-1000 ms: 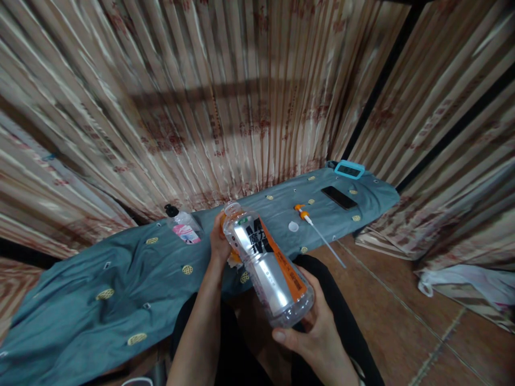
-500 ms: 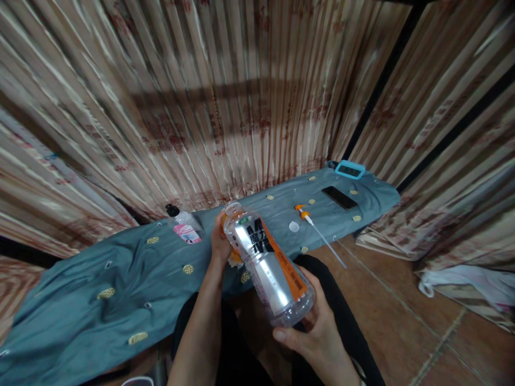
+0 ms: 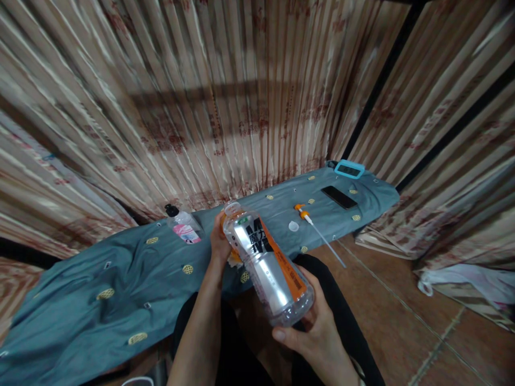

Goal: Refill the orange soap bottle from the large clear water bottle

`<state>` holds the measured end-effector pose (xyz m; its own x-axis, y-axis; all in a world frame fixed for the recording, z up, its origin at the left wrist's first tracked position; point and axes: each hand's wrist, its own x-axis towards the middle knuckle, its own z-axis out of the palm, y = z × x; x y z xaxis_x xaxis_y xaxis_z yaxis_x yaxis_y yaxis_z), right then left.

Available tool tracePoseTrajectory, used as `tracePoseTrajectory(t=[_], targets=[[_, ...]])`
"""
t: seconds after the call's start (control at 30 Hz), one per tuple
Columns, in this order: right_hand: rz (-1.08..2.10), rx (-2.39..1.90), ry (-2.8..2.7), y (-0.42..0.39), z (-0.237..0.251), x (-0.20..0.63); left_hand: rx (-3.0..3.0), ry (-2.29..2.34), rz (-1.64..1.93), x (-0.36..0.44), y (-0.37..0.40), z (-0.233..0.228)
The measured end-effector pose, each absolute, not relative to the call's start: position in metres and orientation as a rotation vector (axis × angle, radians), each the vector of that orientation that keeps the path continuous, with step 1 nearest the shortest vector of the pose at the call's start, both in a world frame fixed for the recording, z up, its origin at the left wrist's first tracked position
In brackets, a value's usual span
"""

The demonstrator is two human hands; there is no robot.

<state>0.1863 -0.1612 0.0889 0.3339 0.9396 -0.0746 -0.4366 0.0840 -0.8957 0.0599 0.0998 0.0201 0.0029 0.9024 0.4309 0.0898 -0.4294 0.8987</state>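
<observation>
A clear plastic drink bottle with a silver, black and orange label lies tilted across my lap. Its uncapped mouth points up and away to the left. My right hand grips the bottle's base, thumb underneath. Beside the bottle's neck is my left hand, closed round an orange thing mostly hidden behind the bottle. To the right, on the grey-green cloth, lie an orange pump head with a long straw and a small round white cap.
A clear bottle with a black top and pink label stands on the cloth to the left. At right are a black phone and a blue-framed clock-like device. Pleated curtains rise behind. Tiled floor shows at lower right.
</observation>
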Motion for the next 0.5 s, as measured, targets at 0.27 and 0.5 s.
tracePoseTrajectory(t=[0.27,0.5], targets=[[1.052,-1.021,-0.583,-0.1603,0.0821,0.1802,1.614,1.047,1.481,0.0582,0.1012,0.0189],[1.066,-1.065,-0.615,-0.1601,0.0859,0.1805,1.630,1.043,1.513,0.0585,0.1002,0.0194]])
